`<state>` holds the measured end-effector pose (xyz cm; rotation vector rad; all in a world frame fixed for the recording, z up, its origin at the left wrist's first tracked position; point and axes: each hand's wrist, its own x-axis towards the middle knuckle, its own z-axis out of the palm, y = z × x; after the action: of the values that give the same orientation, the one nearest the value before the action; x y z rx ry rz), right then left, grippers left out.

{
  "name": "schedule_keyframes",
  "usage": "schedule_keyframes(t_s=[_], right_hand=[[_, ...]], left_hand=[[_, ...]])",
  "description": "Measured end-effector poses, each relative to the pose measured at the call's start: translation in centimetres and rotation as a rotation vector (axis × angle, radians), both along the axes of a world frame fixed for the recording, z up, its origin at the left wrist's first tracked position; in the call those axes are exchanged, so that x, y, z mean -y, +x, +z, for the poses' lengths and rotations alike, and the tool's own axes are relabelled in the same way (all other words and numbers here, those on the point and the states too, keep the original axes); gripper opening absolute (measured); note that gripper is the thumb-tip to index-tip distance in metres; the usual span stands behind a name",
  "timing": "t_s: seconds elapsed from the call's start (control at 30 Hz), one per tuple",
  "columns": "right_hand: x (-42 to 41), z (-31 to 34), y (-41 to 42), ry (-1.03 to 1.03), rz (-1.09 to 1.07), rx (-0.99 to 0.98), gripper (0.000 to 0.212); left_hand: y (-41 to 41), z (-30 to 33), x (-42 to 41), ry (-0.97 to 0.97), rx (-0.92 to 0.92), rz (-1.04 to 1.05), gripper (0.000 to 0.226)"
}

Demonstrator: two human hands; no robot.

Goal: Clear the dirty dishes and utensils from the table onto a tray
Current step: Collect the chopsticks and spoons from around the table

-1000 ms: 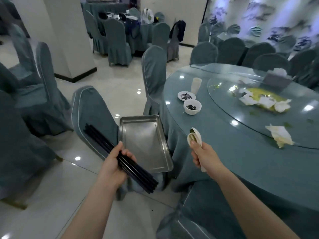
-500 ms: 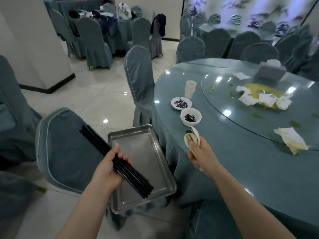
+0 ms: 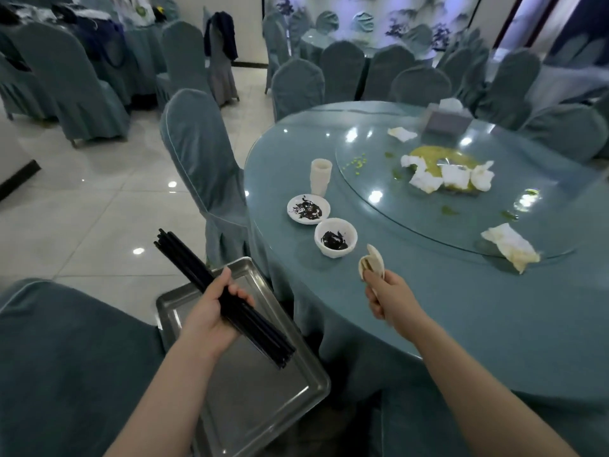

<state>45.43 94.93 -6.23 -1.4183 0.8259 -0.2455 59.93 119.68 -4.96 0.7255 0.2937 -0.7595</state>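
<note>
Low on the left, the left hand (image 3: 211, 311) gripped one bundle of black chopsticks (image 3: 217, 298), too tightly packed to count, above one metal tray (image 3: 263, 400) near the table's (image 3: 461, 324) edge. The right hand (image 3: 390, 296) was curled around the handles of what looked like two white spoons (image 3: 372, 263), over the near table edge. Farther along the table stood one small bowl (image 3: 335, 238), one saucer (image 3: 308, 208) and one cup (image 3: 320, 173). About six crumpled napkins (image 3: 509, 247) lay to the right.
</note>
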Motion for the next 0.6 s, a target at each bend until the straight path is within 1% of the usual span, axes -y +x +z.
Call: schedule_keyframes(t_s=[0.13, 0.23, 0.4, 0.6], right_hand=[[1.5, -0.4, 0.0, -0.009, -0.11, 0.003, 0.015], [2.5, -1.2, -0.9, -0.01, -0.187, -0.058, 0.017], [5.3, -2.7, -2.0, -0.014, -0.24, -0.128, 0.023], [10.7, -5.4, -1.4, -0.003, -0.282, -0.191, 0.019]], left_hand=[[1.9, 0.6, 2.4, -0.029, -0.014, -0.084, 0.025], [2.6, 0.4, 4.1, -0.004, -0.037, -0.148, 0.028], [3.9, -0.4, 7.2, 0.052, -0.051, -0.253, 0.027], [5.5, -1.4, 13.2, 0.162, 0.003, -0.342, 0.031]])
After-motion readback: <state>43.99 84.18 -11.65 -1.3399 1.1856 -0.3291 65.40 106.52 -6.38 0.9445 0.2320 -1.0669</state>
